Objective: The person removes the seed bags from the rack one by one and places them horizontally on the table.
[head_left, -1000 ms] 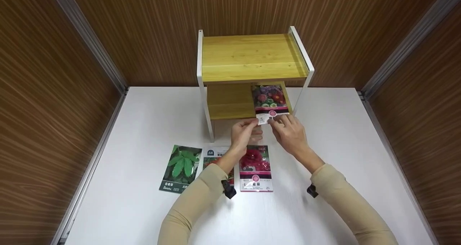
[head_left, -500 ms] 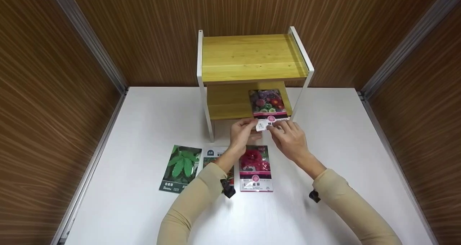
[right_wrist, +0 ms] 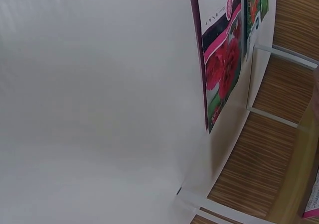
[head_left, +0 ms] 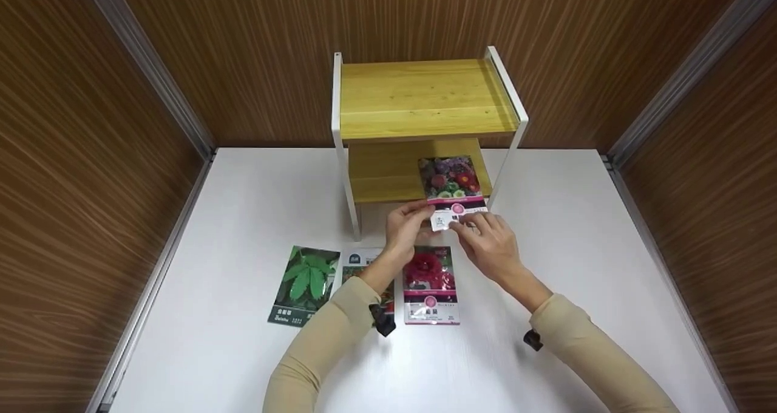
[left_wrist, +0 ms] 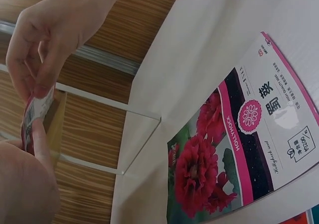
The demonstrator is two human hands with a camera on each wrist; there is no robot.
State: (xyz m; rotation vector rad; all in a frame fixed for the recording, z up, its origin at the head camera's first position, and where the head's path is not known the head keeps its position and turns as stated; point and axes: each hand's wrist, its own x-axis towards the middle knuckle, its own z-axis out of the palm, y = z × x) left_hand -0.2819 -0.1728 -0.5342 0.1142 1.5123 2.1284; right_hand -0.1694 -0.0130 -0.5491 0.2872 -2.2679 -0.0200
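Note:
A seed packet point(head_left: 452, 179) with mixed flowers on its front is held at the front edge of the lower wooden shelf point(head_left: 385, 173). My left hand point(head_left: 403, 234) pinches its lower left corner between thumb and fingers. At the bottom edge, my right hand point(head_left: 490, 246) grips the same packet near its white label. The left wrist view shows the packet point(left_wrist: 36, 115) almost edge-on between both hands. Nearer me lies a hollyhock seed packet point(head_left: 431, 285), flat on the white table. Beside it, my left forearm partly covers another packet point(head_left: 363, 258) with red on it.
A green-leaf packet point(head_left: 308, 282) lies at the left of the row. The two-tier rack has white side frames point(head_left: 347, 176) and an upper wooden shelf point(head_left: 428, 97) over the lower one. Brown wood-grain panels point(head_left: 273, 67) enclose the white table point(head_left: 243, 200).
Both hands have drawn the mixed-flower packet a little toward me, so its top edge now sits farther out from the lower shelf. The packets on the table stay put.

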